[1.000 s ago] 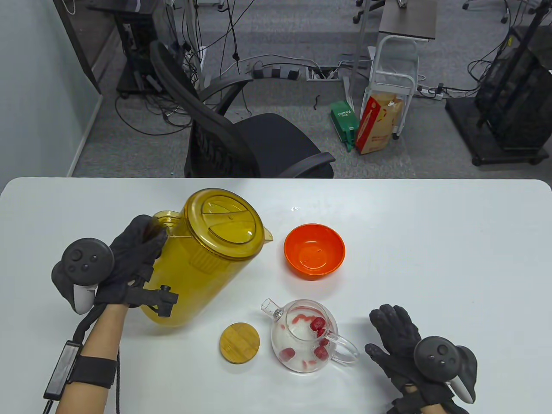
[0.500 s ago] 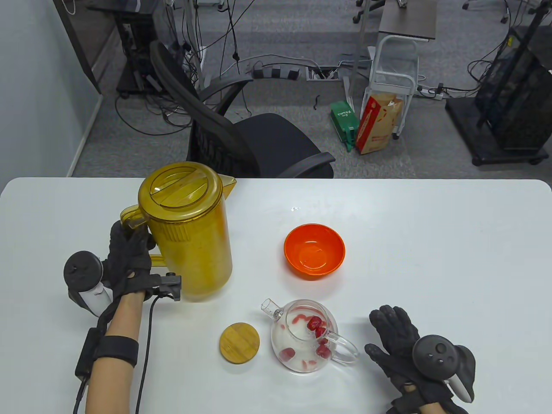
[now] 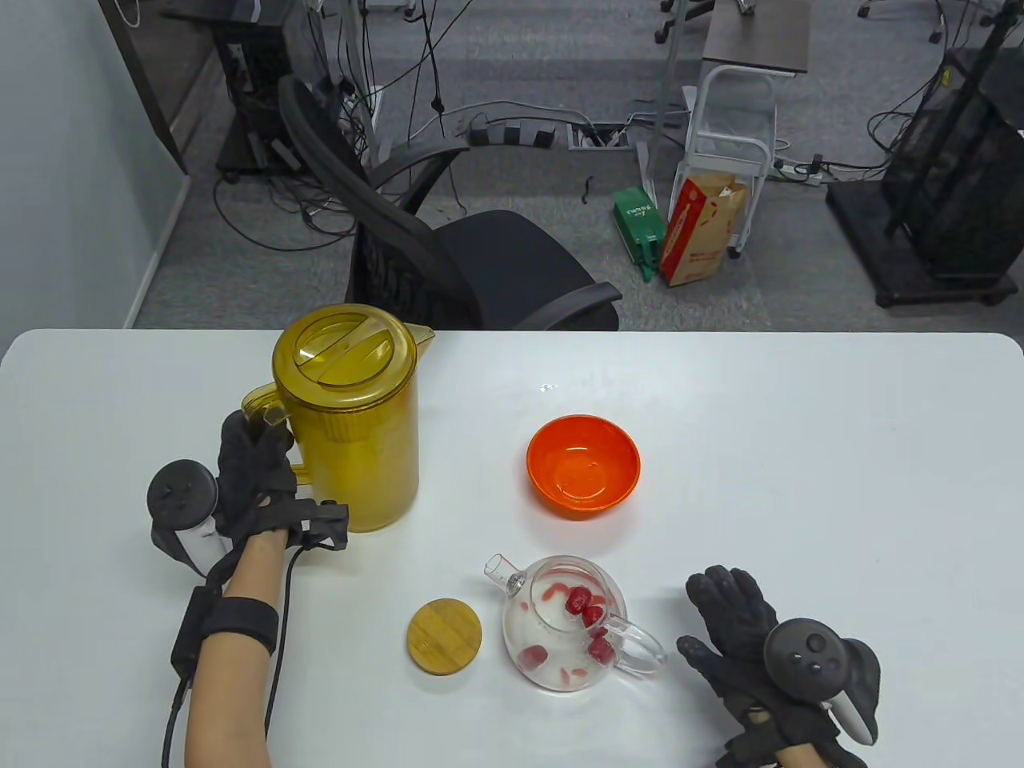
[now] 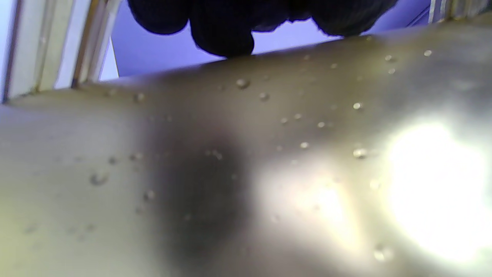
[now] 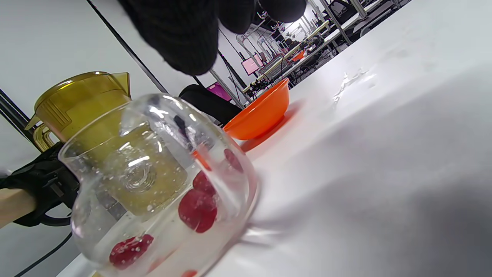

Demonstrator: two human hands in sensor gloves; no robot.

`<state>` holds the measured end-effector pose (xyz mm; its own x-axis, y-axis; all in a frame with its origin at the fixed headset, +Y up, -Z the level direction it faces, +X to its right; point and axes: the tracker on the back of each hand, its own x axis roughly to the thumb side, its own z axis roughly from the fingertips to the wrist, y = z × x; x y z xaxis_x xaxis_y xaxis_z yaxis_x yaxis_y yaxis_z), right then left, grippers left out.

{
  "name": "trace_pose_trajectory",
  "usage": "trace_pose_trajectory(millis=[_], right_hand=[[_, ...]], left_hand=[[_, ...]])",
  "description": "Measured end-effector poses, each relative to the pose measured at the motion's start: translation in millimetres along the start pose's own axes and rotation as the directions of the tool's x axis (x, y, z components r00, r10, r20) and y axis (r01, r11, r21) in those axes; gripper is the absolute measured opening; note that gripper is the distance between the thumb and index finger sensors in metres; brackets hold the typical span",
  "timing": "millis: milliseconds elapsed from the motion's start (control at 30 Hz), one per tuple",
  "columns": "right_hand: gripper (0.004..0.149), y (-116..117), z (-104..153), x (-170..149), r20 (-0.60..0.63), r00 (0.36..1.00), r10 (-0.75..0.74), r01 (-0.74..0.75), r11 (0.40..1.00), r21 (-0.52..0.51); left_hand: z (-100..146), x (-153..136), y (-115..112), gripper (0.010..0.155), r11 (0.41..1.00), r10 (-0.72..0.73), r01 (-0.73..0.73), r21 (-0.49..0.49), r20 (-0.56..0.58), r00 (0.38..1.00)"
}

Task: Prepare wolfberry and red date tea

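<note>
A tall yellow pitcher [image 3: 352, 416] with its lid on stands upright on the white table [image 3: 800, 448] at the left. My left hand [image 3: 252, 472] grips its handle; its wet wall fills the left wrist view [image 4: 246, 173]. A glass teapot [image 3: 568, 632] holding water and red dates [image 3: 592, 612] stands at the front centre, lid off; it also shows in the right wrist view [image 5: 161, 184]. Its bamboo lid [image 3: 445, 637] lies flat just left of it. My right hand [image 3: 732, 632] rests open on the table, right of the teapot handle, apart from it.
An orange bowl [image 3: 583, 466] sits behind the teapot and looks empty; it shows in the right wrist view [image 5: 261, 113] too. A black office chair [image 3: 448, 256] stands beyond the table's far edge. A small wet spot [image 3: 548, 388] lies behind the bowl.
My left hand tilted the pitcher back upright, moved it left and away from the teapot, and set it down on the table. The right hand stayed still.
</note>
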<state>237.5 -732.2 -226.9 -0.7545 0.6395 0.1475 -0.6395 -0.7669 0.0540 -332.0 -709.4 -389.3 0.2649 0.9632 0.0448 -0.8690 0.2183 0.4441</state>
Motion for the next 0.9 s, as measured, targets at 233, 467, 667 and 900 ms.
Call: trace_pose_trajectory(millis=[233, 467, 667, 900], right_hand=[[0.072, 0, -1, 0, 0.003, 1.0, 0.001, -0.001, 1.0, 0.004], [0.072, 1, -1, 0, 0.008, 1.0, 0.0, 0.0, 1.0, 0.006], [0.072, 1, 0, 0, 0.019, 1.0, 0.0, 0.0, 1.0, 0.011], [0.072, 2, 0, 0, 0.037, 0.999, 0.0, 0.0, 1.0, 0.008]], left_hand=[[3, -11, -5, 0.033, 0.999, 0.044, -0.044, 0.001, -0.03, 0.999], [1, -15, -2, 0.044, 0.999, 0.025, -0.026, -0.034, -0.036, 0.999], [3, -11, 2, 0.069, 0.993, 0.051, -0.054, -0.105, -0.039, 0.998], [-5, 3, 23, 0.084, 0.87, -0.148, 0.077, -0.488, -0.109, 0.983]])
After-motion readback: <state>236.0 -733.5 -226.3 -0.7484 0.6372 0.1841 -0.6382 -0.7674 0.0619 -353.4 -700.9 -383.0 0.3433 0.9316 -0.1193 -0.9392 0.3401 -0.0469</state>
